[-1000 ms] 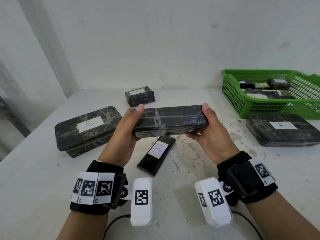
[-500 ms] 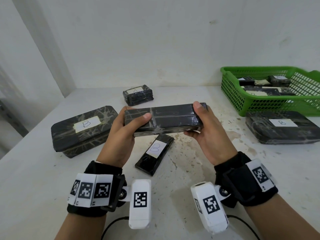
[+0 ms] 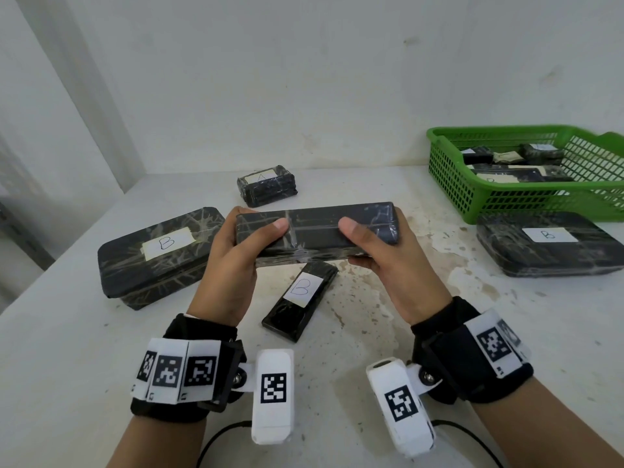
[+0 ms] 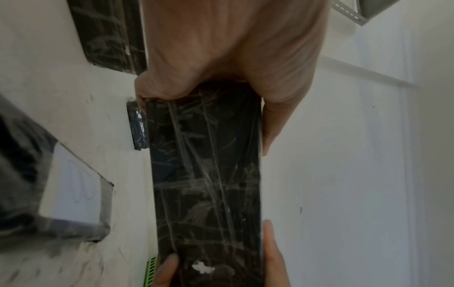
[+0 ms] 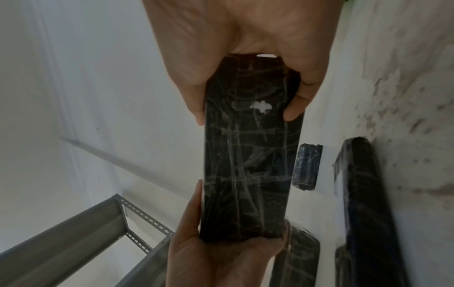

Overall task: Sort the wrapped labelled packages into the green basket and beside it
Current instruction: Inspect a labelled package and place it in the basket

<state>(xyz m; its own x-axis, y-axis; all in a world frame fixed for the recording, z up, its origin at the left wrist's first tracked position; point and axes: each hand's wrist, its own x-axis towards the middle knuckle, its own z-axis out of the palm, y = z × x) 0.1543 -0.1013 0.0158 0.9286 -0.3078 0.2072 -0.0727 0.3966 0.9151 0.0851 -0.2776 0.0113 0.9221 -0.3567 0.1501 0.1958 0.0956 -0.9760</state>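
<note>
A long black wrapped package (image 3: 317, 228) (image 4: 206, 174) (image 5: 245, 165) is held above the table by both hands, no label showing on its visible faces. My left hand (image 3: 236, 258) grips its left end, thumb on the near face. My right hand (image 3: 381, 258) grips its right end, thumb on top. Under it lies a slim package labelled B (image 3: 300, 298). A large B package (image 3: 158, 255) lies at left, a small A package (image 3: 266, 185) behind. The green basket (image 3: 449, 184) at right holds several packages, and another B package (image 3: 547, 244) lies in front of it.
The white table (image 3: 337, 383) is stained in the middle and meets a white wall behind. A grey metal shelf frame (image 5: 73, 242) stands off the table's left side. Cables trail at the near edge.
Both hands have turned the long package toward me, and the thumbs moved onto its near upper face. It sits slightly lower and closer than a second ago.
</note>
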